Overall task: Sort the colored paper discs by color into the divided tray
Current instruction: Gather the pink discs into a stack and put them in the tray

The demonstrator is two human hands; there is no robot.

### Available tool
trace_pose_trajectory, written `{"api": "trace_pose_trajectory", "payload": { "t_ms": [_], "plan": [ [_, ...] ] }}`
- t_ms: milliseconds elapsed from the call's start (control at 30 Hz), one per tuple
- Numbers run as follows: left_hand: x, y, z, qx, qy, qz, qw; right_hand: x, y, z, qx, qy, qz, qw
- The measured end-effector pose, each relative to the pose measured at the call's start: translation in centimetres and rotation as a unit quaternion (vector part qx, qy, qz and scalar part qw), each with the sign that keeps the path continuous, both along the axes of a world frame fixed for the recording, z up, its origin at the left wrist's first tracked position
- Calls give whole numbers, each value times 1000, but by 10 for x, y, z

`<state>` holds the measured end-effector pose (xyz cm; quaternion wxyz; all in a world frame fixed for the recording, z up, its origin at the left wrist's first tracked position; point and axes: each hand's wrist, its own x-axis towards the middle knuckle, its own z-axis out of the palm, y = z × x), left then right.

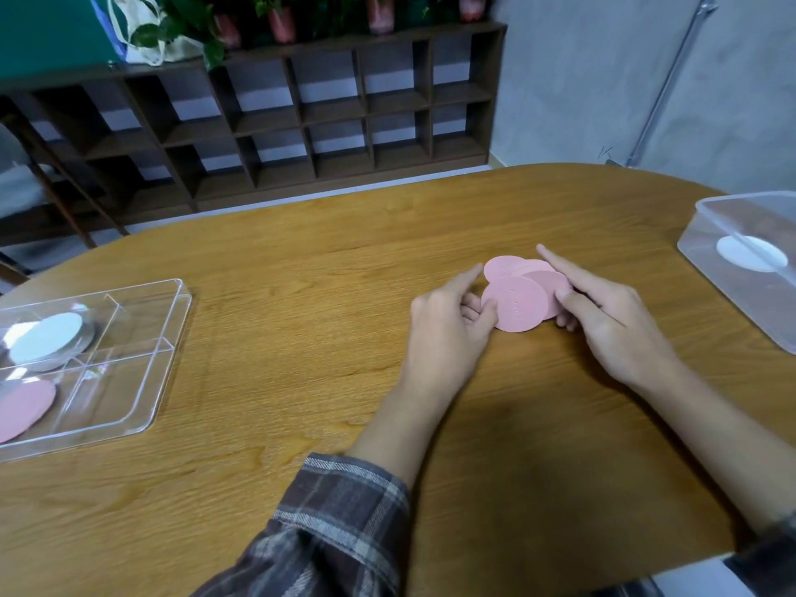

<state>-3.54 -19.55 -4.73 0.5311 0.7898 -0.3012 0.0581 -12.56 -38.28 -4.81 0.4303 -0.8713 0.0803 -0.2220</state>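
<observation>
Several pink paper discs (pixel 521 295) lie overlapped on the wooden table, right of centre. My left hand (pixel 448 325) grips the nearest disc at its left edge, thumb on top. My right hand (pixel 603 316) presses the pile from the right, index finger stretched along its far edge. The clear divided tray (pixel 142 372) sits at the left edge of the table; white discs (pixel 45 342) fill its far left compartment and pink discs (pixel 26 407) its near left one. The right compartments look empty.
A clear plastic box (pixel 732 217) holding a white disc (pixel 751 252) stands at the table's right edge. Behind the table are a dark wooden cubby shelf (pixel 301 118) with potted plants on top and a grey wall.
</observation>
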Motion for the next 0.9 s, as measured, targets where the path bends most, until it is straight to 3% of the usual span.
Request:
{"api": "trace_pose_trajectory", "payload": {
  "t_ms": [300, 567, 667, 800, 900],
  "plan": [
    [2, -20, 1, 18, -25, 4, 1000, -1, 4, 1, 24, -7, 3, 1000],
    [0, -21, -4, 11, -38, 12, 999, -3, 8, 3, -62, 21, 5, 998],
    [-2, -24, -10, 46, -60, 13, 997, -2, 9, 3, -105, 19, -11, 994],
    [-3, -23, -9, 109, -115, 23, 987, -2, 6, 3, -102, 11, -19, 995],
    [2, -16, -5, 106, -130, 27, 985, -1, 5, 3, -91, 1, -39, 995]
  ]
}}
